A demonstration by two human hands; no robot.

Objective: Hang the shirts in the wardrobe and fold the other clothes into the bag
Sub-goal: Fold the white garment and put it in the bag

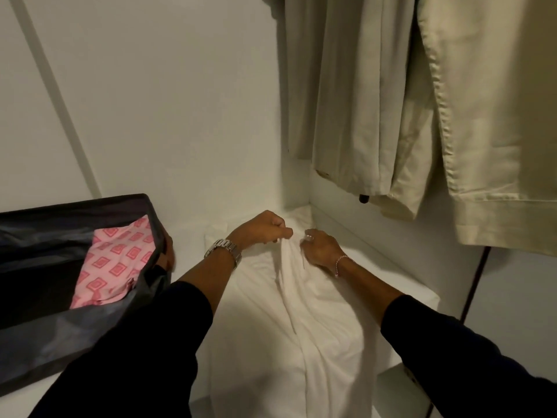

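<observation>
A white garment (316,321) lies spread on the white wardrobe shelf (401,282) in front of me. My left hand (265,229), with a metal watch on its wrist, pinches the garment's far edge with curled fingers. My right hand (319,247), wearing a thin bracelet, grips the same edge just to the right. The cloth bunches into a ridge between the two hands. At the left sits an open dark grey fabric bag (60,327) holding a folded pink patterned cloth (114,260).
Beige shirts (376,101) hang at the upper right, their hems above the shelf. A larger beige garment (497,131) hangs nearest the right edge. White wardrobe walls (165,101) close the back and left.
</observation>
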